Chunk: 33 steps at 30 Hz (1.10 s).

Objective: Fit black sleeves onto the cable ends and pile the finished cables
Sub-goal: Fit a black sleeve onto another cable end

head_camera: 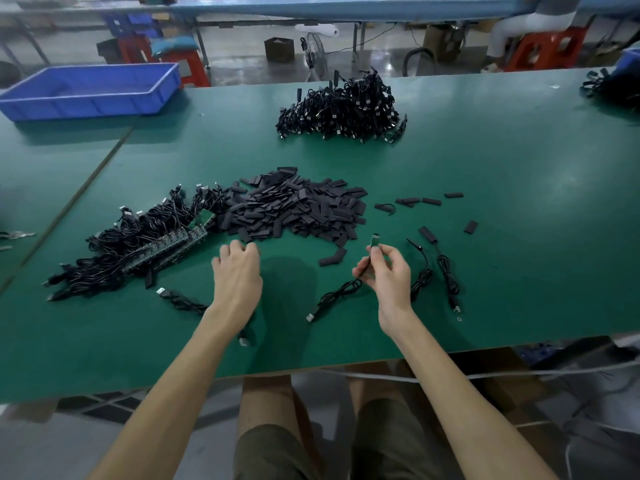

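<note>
Green matting covers the worktop [519, 237] in front of me. Nearest, a spare lead [183, 301] lies partly under my left forearm, its silver plug pointing left.

My right hand [388, 275] pinches a cable [337, 292] between thumb and forefinger, just below its top end. That end stands up above my fingers: a small bare green board with no sleeve on it. From the pinch the thin black cable drops down and to the left in a loose coil onto the worktop. It ends in a silver plug that lies nearer to me than the hand.

My left hand [239, 271] is palm down, fingers bent over at the near edge of the heap of sleeves [298, 209]. Its fingertips are hidden, so I cannot tell whether it holds one.

Just right of my right hand, apart from it, two more cables [446, 271] lie side by side. The right one wears a black sleeve at its far end. One bent sleeve [332, 258] lies alone between my hands, a little farther off.

The heap beyond is made of short, flat, matt black pieces, with a few scattered to the right. Against its left side lies a bundle of unsleeved cables [114, 258], green boards showing. Farther back sits a pile of finished cables [343, 109], and at far left a blue tray [90, 90].
</note>
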{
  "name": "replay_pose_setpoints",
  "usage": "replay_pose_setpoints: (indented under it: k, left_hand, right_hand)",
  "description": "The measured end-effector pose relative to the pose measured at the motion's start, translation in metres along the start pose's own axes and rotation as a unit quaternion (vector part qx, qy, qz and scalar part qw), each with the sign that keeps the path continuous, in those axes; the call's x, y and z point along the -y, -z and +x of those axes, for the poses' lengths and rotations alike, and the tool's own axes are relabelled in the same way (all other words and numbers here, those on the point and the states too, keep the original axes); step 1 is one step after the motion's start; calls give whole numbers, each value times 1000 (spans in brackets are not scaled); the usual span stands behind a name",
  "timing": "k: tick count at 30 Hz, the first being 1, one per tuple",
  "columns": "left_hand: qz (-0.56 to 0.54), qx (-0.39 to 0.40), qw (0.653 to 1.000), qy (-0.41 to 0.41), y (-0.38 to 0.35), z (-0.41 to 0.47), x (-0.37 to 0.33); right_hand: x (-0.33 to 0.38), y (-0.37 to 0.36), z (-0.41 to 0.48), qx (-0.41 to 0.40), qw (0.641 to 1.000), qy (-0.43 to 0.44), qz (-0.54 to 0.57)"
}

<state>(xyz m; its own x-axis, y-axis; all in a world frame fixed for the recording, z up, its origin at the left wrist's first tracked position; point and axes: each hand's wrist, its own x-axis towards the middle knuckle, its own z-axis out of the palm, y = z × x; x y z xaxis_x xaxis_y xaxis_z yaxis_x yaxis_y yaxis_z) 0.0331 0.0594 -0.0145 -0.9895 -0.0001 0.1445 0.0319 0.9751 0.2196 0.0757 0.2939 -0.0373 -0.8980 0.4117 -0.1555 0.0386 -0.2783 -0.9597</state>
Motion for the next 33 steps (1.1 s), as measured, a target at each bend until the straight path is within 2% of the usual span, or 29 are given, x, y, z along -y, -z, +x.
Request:
replay_pose_setpoints:
  k: [3,8,14,18,24,33]
  left_hand:
    - [7,-25,998,-65,-5,0,-20]
    - [-86,59,982,-155,-20,12,-66]
    - [-103,94,983,-123,-37,24,-80]
    - [-111,66,981,-146,-38,19,-74]
    - [-252,68,951,-167,-35,5,-52]
    - [-320,19,932,-170,-43,-8,-37]
  right_hand:
    - [-10,-2,0,-1,997,22,-70]
    - [-20,-5,-6,12,980,86,-178]
    - [-21,-1,-8,24,974,85,-211]
    - [-21,-2,-8,29,972,92,-213]
    - [-19,-2,-11,35,973,112,-198]
    - [-18,-1,-14,37,974,108,-196]
